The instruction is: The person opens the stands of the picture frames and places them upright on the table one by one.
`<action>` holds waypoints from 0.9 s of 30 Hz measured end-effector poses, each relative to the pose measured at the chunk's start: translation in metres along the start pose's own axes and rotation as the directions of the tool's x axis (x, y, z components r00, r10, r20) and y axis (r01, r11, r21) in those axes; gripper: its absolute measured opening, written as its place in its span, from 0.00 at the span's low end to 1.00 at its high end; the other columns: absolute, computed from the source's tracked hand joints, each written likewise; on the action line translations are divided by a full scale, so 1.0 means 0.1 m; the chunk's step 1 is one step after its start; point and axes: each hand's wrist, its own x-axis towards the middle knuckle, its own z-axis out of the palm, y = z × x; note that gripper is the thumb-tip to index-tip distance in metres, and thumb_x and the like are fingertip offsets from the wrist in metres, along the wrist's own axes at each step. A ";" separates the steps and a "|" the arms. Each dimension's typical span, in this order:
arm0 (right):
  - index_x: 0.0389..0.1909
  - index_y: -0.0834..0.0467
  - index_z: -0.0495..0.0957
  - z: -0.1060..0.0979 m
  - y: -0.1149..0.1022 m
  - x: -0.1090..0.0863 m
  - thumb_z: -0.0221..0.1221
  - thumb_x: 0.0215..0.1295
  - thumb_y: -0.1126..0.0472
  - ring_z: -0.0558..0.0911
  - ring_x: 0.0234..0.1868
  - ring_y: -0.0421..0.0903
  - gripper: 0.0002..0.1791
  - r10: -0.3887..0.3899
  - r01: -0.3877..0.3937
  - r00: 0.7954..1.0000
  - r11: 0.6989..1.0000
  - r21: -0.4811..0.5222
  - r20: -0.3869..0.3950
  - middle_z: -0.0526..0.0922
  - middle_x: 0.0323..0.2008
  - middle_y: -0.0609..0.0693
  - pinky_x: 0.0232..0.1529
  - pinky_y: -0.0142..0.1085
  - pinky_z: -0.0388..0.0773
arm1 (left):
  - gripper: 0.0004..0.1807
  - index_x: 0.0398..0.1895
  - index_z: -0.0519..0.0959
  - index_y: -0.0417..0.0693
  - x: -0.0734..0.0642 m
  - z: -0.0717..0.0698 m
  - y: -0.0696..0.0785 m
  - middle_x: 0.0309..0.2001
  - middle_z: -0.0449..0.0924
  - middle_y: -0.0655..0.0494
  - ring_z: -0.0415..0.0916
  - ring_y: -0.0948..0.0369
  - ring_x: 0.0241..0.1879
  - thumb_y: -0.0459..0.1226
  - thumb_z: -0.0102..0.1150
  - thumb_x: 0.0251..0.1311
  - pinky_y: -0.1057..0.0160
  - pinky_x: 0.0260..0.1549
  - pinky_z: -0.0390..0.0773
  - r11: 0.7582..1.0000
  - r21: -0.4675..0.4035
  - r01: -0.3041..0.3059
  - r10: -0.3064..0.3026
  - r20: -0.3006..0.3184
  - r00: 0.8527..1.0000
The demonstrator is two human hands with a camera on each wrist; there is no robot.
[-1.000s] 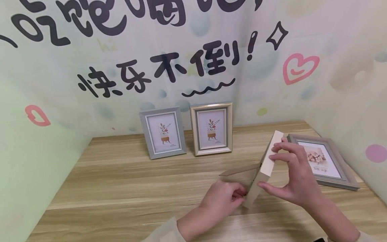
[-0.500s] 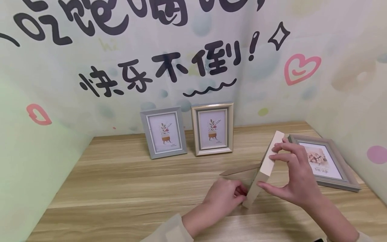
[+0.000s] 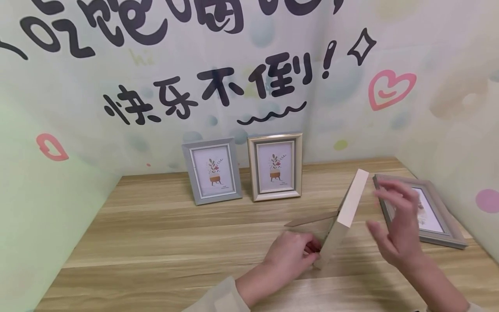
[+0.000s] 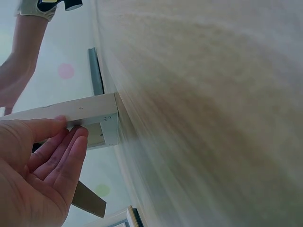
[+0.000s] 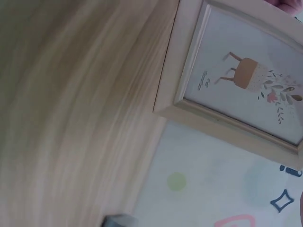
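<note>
A cream photo frame (image 3: 352, 199) stands on edge on the wooden table, leaning, with its back strut (image 3: 312, 219) swung out to the left. My left hand (image 3: 290, 255) pinches its lower side edge, thumb on the outside and fingers curled behind, as the left wrist view shows on the frame's rim (image 4: 94, 106). In the right wrist view, the front of the cream frame (image 5: 222, 127) faces that camera and holds a potted-plant print. My right hand (image 3: 401, 229) is apart from it, fingers loosely bent and holding nothing, above a grey-brown photo frame (image 3: 440, 199) lying face up.
Two upright photo frames, one grey-blue (image 3: 212, 173) and one gold (image 3: 274, 169), stand side by side at the back, near the printed wall cloth (image 3: 163, 143). The wooden table (image 3: 163, 242) stretches in front of them to the left.
My right hand has let go of the cream frame and moved away to the right, overlapping the lying frame. My left hand keeps its pinch, and the cream frame stays at the same tilt.
</note>
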 end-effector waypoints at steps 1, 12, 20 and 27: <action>0.52 0.78 0.66 -0.01 0.04 -0.03 0.57 0.70 0.57 0.69 0.64 0.45 0.26 0.090 -0.090 0.996 0.996 0.006 -0.015 0.69 0.59 0.59 0.71 0.29 0.65 | 0.04 0.38 0.85 0.55 0.00 0.00 0.00 0.35 0.88 0.68 0.79 0.82 0.32 0.39 0.67 0.61 0.85 0.31 0.72 1.000 0.002 0.004 -0.004 -0.001 1.000; 0.59 0.68 0.73 -0.24 0.39 -0.38 0.53 0.74 0.66 0.73 0.46 0.16 0.17 0.709 -0.686 0.556 0.686 -0.242 0.434 0.77 0.44 0.24 0.42 0.14 0.75 | 0.04 0.38 0.85 0.56 0.01 0.00 0.00 0.34 0.88 0.70 0.79 0.82 0.33 0.40 0.67 0.61 0.83 0.32 0.74 0.999 0.022 0.029 -0.029 0.008 1.000; 0.44 0.62 0.79 -0.21 0.36 -0.41 0.64 0.66 0.64 0.74 0.39 0.17 0.10 0.717 -0.632 0.637 0.696 -0.342 0.282 0.79 0.35 0.28 0.37 0.13 0.77 | 0.05 0.37 0.85 0.55 0.02 -0.02 -0.02 0.33 0.87 0.67 0.79 0.76 0.32 0.41 0.69 0.58 0.78 0.31 0.76 0.993 0.116 -0.004 0.009 -0.045 0.999; 0.41 0.65 0.78 -0.20 0.29 -0.36 0.69 0.58 0.69 0.73 0.39 0.15 0.12 0.644 -0.545 0.729 0.751 -0.373 0.232 0.85 0.36 0.59 0.37 0.12 0.77 | 0.08 0.39 0.85 0.54 0.05 -0.01 -0.04 0.35 0.87 0.66 0.83 0.71 0.36 0.44 0.69 0.59 0.76 0.33 0.78 0.987 0.154 -0.033 0.046 -0.083 0.996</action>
